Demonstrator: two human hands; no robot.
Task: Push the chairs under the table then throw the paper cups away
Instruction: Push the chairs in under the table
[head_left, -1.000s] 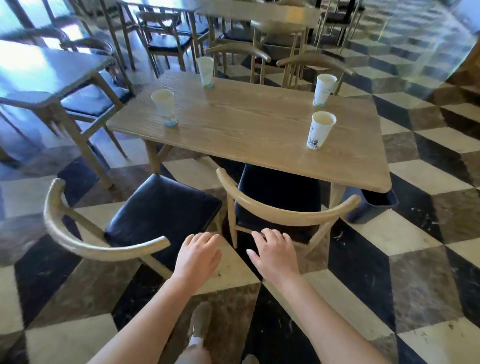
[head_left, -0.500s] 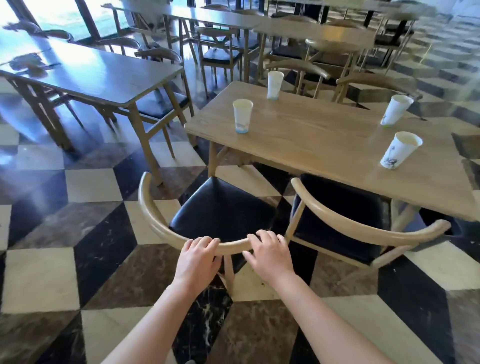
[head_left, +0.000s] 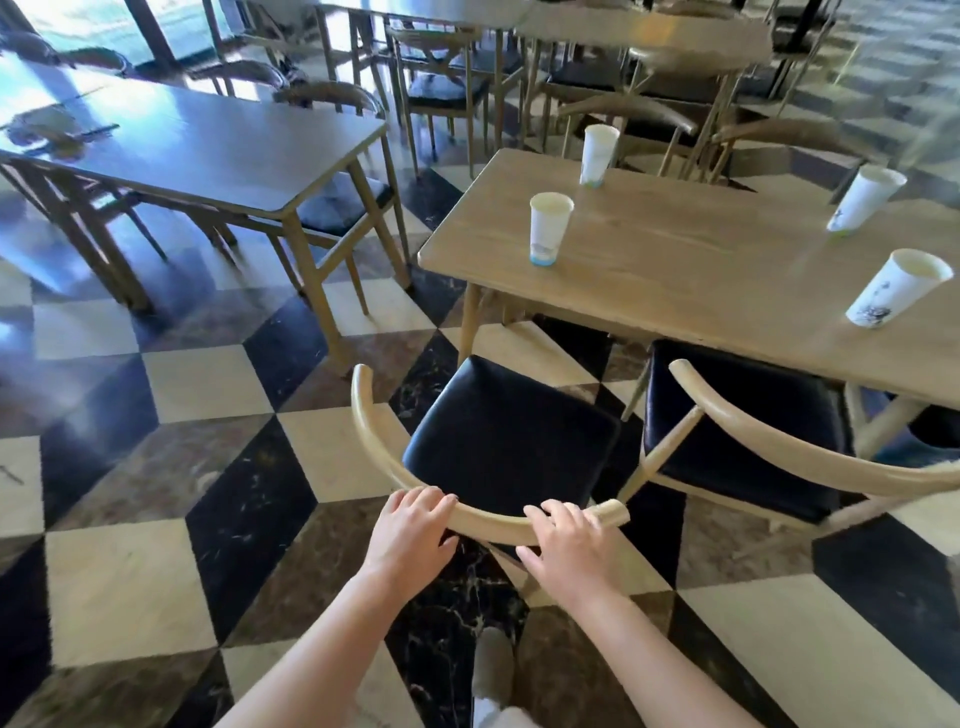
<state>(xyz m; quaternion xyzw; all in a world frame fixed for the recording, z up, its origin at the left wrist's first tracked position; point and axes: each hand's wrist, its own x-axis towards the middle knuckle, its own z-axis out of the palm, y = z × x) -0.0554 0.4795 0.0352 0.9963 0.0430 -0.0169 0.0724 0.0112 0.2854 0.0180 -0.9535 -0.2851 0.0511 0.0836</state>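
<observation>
Both hands rest on the curved back rail of the near-left chair (head_left: 511, 431). The left hand (head_left: 410, 535) lies over the rail's middle, fingers draped on top; the right hand (head_left: 566, 545) wraps the rail near its right end, its grip closed around the wood. The chair's black seat faces the counter (head_left: 691, 270), mostly outside its edge. The right chair (head_left: 743, 421) sits partly under. Four paper cups (head_left: 549, 228) stand upright on the counter, two left, two right.
</observation>
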